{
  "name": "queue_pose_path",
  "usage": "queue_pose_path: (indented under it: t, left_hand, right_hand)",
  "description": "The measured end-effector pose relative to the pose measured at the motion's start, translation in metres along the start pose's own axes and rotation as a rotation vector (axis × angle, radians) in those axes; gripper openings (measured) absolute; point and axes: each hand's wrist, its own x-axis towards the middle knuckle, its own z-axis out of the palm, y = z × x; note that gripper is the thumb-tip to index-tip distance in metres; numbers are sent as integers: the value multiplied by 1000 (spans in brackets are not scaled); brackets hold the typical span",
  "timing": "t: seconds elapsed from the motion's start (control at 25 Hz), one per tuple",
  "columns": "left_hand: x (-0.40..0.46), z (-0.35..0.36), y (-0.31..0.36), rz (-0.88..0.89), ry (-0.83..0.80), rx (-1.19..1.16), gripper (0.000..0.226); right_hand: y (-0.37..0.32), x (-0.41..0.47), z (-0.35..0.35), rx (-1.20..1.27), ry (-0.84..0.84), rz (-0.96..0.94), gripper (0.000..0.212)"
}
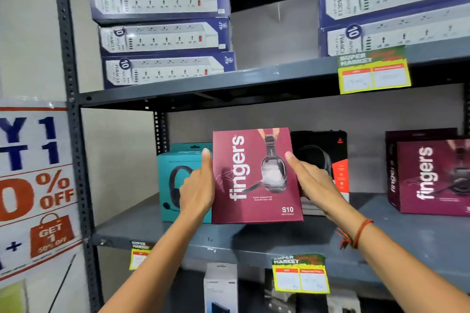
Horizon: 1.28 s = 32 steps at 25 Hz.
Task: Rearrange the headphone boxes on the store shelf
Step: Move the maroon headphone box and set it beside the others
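A maroon "fingers" headphone box [254, 178] stands upright near the front of the grey middle shelf [254, 239]. My left hand [199, 185] presses flat against its left edge and my right hand [309, 180] against its right edge, so the box is held between them. Behind it on the left is a teal headphone box [175, 168], partly hidden by my left hand. A black and red headphone box [328, 155] stands behind my right hand. Two more maroon "fingers" boxes [432, 178] sit at the shelf's right end.
Blue power-strip boxes are stacked on the upper shelf at left [162, 35] and right [391, 12]. Yellow price tags [373, 71] [301, 274] hang on the shelf edges. A sale poster [35, 185] hangs left of the perforated upright [73, 134]. Small boxes stand on the lower shelf [220, 287].
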Motion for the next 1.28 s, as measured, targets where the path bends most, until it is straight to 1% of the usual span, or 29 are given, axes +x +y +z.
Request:
queue_pose_path:
  t: [0.04, 0.12, 0.16, 0.24, 0.32, 0.4, 0.48, 0.56, 0.64, 0.68, 0.76, 0.8, 0.84, 0.92, 0.96, 1.08, 1.2, 1.24, 1.28]
  left_hand:
    - [-4, 7, 4, 9, 0, -18, 93]
    - [-20, 26, 19, 50, 9, -85, 79]
    - [-30, 35, 26, 76, 13, -128, 72]
    - [-46, 66, 42, 157, -5, -221, 66]
    - [-61, 104, 58, 264, -50, -312, 60]
    - [-78, 152, 78, 388, -156, -397, 66]
    - [-94, 197, 97, 436, -266, -444, 73]
    - [-112, 240, 112, 418, -380, -452, 72]
    - [-128, 275, 124, 361, -495, -420, 68]
    - [-135, 290, 128, 332, -547, -403, 64]
    - [-147, 312, 131, 289, -632, -388, 60]
    - [-151, 321, 131, 278, -663, -376, 62]
    - [-153, 329, 130, 275, -679, -367, 65]
    - [-154, 341, 129, 282, -682, -350, 73]
    - [-154, 345, 132, 280, -669, -345, 75]
    - [-149, 352, 135, 289, -660, -340, 68]
    - [-140, 362, 131, 334, -676, -329, 60]
    - [-135, 368, 127, 362, -685, -326, 62]
    - [-131, 375, 123, 385, -698, -324, 69]
  right_hand:
    - [4, -3, -4, 9, 15, 1, 84]
    - [15, -7, -20, 64, 62, -3, 85]
    - [19, -9, -28, 112, 78, -3, 83]
    - [33, -14, -58, 189, 126, 16, 69]
    - [54, -16, -92, 228, 199, 39, 66]
    - [81, -19, -133, 231, 301, 51, 71]
    - [115, -20, -171, 229, 397, 52, 79]
    - [152, -18, -208, 211, 469, 51, 93]
    - [187, -17, -240, 166, 486, 65, 109]
    - [199, -18, -253, 173, 488, 89, 107]
    - [222, -16, -272, 238, 455, 107, 84]
    - [232, -16, -278, 272, 431, 126, 74]
    - [242, -13, -282, 280, 416, 162, 76]
    - [265, -3, -288, 255, 379, 231, 96]
    - [277, 3, -292, 254, 361, 247, 101]
    - [285, 15, -294, 284, 305, 230, 101]
    - [295, 22, -295, 238, 240, 210, 114]
    - [299, 25, -296, 229, 200, 215, 117]
    - [302, 26, -298, 245, 149, 219, 119]
